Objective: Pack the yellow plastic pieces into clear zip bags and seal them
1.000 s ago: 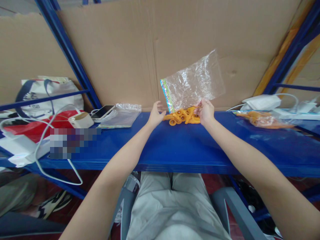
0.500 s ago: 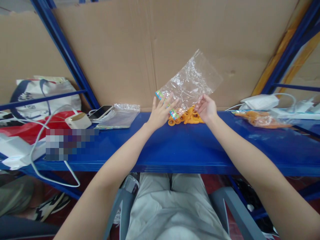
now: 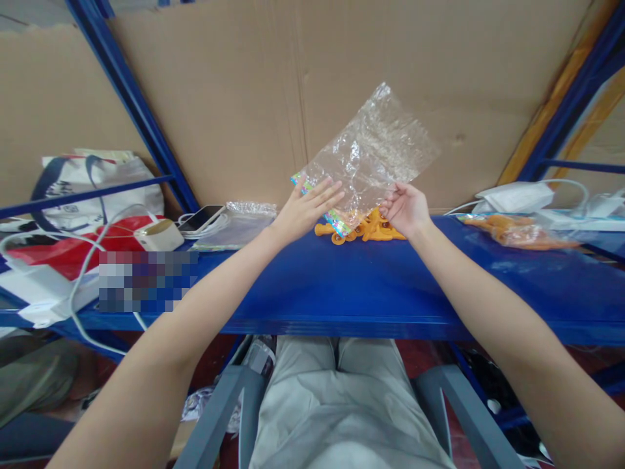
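Observation:
A clear plastic bag [image 3: 361,150] with a colourful printed strip along its lower left end is held up, tilted, in front of the cardboard. My right hand [image 3: 407,207] pinches the bag's right edge, fingers curled. Flat against the printed end lies my left hand [image 3: 310,208], its fingers stretched out and its thumb apart. Orange plastic pieces [image 3: 375,228] with small round parts lie in a pile on the blue shelf [image 3: 342,280], just below and partly behind the bag and my right hand.
To the left lie a stack of flat clear bags [image 3: 244,225], a phone [image 3: 202,218], a white power bank [image 3: 159,234] and white cables. A filled bag of orange pieces [image 3: 517,231] and a white adapter [image 3: 515,195] are at right. Cardboard [image 3: 219,98] stands behind.
My left hand has slid left and slightly down along the printed end. The bag looks more spread out, and more of the orange pile shows. My right hand keeps its pinch.

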A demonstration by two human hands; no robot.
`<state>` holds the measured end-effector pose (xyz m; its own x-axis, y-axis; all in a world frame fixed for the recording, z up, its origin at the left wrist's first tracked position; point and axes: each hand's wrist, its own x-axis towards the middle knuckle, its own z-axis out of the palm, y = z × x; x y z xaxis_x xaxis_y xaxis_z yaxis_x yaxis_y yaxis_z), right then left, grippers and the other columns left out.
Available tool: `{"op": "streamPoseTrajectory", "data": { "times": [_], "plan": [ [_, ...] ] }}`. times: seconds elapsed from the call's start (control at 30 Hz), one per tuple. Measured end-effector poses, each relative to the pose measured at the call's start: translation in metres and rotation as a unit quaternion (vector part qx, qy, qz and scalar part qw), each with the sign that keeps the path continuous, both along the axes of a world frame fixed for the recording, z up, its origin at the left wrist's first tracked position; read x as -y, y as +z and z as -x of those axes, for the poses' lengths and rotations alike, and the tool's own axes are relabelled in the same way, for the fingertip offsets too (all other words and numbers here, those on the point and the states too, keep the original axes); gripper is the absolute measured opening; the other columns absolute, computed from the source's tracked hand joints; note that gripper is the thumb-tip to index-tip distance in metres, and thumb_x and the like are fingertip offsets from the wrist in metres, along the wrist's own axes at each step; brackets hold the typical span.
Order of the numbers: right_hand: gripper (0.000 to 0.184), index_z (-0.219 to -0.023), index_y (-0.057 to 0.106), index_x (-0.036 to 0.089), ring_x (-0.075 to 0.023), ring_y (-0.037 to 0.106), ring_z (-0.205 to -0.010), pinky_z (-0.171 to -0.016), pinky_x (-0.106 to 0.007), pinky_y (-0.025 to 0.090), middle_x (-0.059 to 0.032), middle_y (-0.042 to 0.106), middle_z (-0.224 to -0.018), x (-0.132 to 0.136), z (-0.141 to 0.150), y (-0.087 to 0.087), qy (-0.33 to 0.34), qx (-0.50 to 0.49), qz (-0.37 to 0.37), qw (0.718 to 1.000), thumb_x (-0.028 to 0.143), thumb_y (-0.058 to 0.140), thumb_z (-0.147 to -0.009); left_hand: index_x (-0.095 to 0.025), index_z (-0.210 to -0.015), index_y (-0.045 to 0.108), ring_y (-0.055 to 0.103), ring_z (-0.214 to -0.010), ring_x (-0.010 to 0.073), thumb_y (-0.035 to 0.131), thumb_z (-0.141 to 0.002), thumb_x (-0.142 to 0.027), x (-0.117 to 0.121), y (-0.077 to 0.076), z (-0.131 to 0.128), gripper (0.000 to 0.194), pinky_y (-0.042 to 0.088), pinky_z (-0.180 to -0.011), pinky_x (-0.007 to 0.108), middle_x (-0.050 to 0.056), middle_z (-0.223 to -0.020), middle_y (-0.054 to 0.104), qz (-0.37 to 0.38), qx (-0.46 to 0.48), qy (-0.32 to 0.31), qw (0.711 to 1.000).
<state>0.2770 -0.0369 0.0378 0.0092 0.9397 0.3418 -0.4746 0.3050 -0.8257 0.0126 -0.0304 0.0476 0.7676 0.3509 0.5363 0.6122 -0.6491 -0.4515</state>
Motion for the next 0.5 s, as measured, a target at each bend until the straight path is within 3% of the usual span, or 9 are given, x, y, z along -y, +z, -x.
{"op": "streamPoseTrajectory", "data": {
  "times": [0.13,0.27,0.4,0.5],
  "plan": [
    [0.017,-0.073,0.055,0.02,-0.0115,0.058,-0.053,-0.051,-0.024,0.05,0.0022,0.059,-0.06,0.004,0.005,-0.001,0.015,0.05,0.018,0.998,0.032,0.054,-0.085,-0.022,-0.149,0.04,0.028,-0.148,0.0191,0.026,-0.093,-0.006,0.001,0.01,0.009,0.06,0.01,-0.123,0.054,0.007,-0.155,0.042,0.012,-0.037,0.024,0.999],
    [0.019,-0.09,0.063,0.021,-0.0142,0.066,-0.066,-0.055,-0.025,0.054,-0.0022,0.073,-0.088,0.006,0.009,-0.003,0.007,0.093,0.02,0.995,0.037,0.052,-0.088,-0.014,-0.145,0.045,0.03,-0.148,0.0215,0.034,-0.088,-0.004,0.0,0.018,0.026,0.059,0.021,-0.122,0.051,0.012,-0.154,0.042,0.022,-0.04,0.071,0.996],
    [0.023,-0.101,0.065,0.022,-0.0162,0.07,-0.081,-0.067,-0.03,0.059,-0.0057,0.072,-0.112,0.0,0.01,-0.014,-0.02,0.17,-0.004,0.985,0.038,0.054,-0.088,-0.009,-0.139,0.053,0.037,-0.144,0.027,0.039,-0.085,-0.006,-0.004,0.022,0.048,0.055,0.03,-0.119,0.047,0.017,-0.147,0.05,0.027,0.025,0.204,0.978],
    [0.027,-0.107,0.068,0.02,-0.0204,0.069,-0.096,-0.084,-0.04,0.058,-0.009,0.071,-0.117,-0.009,0.01,-0.029,-0.07,0.319,-0.063,0.943,0.036,0.059,-0.087,-0.004,-0.127,0.062,0.05,-0.133,0.0335,0.041,-0.084,-0.009,-0.011,0.019,0.069,0.048,0.04,-0.109,0.046,0.024,-0.133,0.06,0.087,0.055,0.345,0.933]
  ]
}}
